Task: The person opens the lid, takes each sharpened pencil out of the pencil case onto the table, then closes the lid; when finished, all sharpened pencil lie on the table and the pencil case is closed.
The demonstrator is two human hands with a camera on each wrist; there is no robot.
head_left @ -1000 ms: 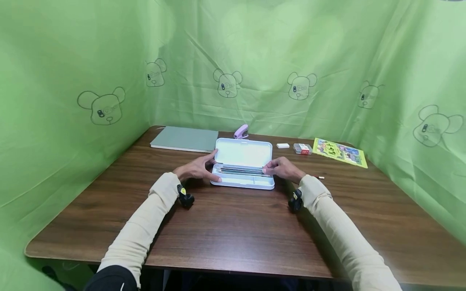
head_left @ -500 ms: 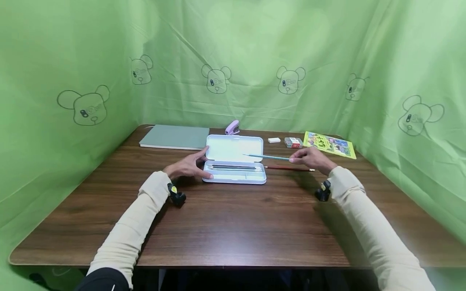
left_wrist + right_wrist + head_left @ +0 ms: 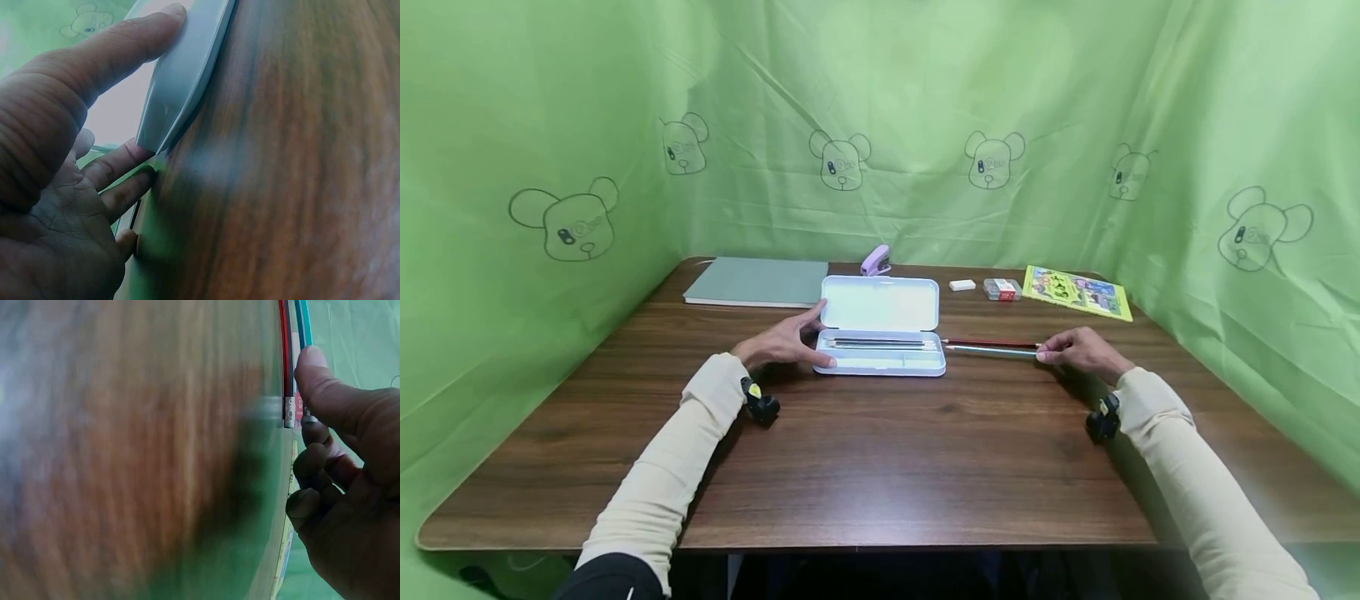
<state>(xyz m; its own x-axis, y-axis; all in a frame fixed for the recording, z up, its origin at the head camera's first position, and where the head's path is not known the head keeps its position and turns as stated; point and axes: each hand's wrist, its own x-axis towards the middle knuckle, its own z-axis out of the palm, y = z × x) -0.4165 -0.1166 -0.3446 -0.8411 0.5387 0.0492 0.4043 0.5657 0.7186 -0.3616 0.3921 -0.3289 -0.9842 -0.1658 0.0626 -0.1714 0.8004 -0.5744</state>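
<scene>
A white pencil case (image 3: 880, 372) lies with its lid up near the middle of the table, several pencils (image 3: 880, 342) in its back compartment. My left hand (image 3: 781, 343) holds the case's left end, thumb (image 3: 140, 39) on the front rim and fingers towards the lid. To the right of the case, my right hand (image 3: 1084, 353) pinches one end of a teal pencil (image 3: 992, 351) between thumb and fingers. The teal pencil points left, close over the table. Just behind it, nearly parallel, lies a dark red pencil (image 3: 988, 342), its pale end (image 3: 289, 412) near my right fingertips.
A grey-green notebook (image 3: 756, 281) lies back left, and a purple stapler (image 3: 876, 261) stands behind the lid. Further right are a white eraser (image 3: 962, 285), a small clear box (image 3: 1002, 289) with a red-and-white label and a yellow picture booklet (image 3: 1078, 292). Green cloth surrounds the table.
My right hand has taken the teal pencil out of the case, carried it right and lowered it beside the red pencil. My left hand has stayed on the case.
</scene>
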